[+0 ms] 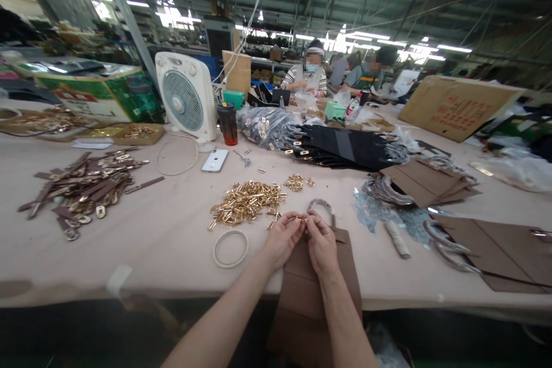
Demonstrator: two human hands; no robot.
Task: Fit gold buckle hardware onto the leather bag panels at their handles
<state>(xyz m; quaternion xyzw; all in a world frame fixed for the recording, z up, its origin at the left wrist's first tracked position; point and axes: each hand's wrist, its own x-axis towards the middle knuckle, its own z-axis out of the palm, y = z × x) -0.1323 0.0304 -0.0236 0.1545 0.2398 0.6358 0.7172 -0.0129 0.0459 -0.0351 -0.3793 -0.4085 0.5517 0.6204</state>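
My left hand [283, 238] and my right hand [322, 244] meet fingertip to fingertip, closed in a pinch on a small gold metal fitting, mostly hidden by the fingers. Under them lies a brown bag panel [302, 293], hanging over the table's front edge. Its curved, wrapped handle [321, 205] arches up just beyond my right hand. Left of my hands is a heap of gold metal fittings [245, 202], with a smaller cluster of fittings [296, 182] behind. A roll of tape [230, 249] rests flat near my left wrist.
Brown straps with buckles [90, 184] are piled at left. A white fan [185, 95], a tumbler [227, 123] and a phone [215, 160] stand or lie behind. Black panels [349, 144] and brown bag panels [500, 250] are stacked rightward. Across the table sits a masked person [308, 75].
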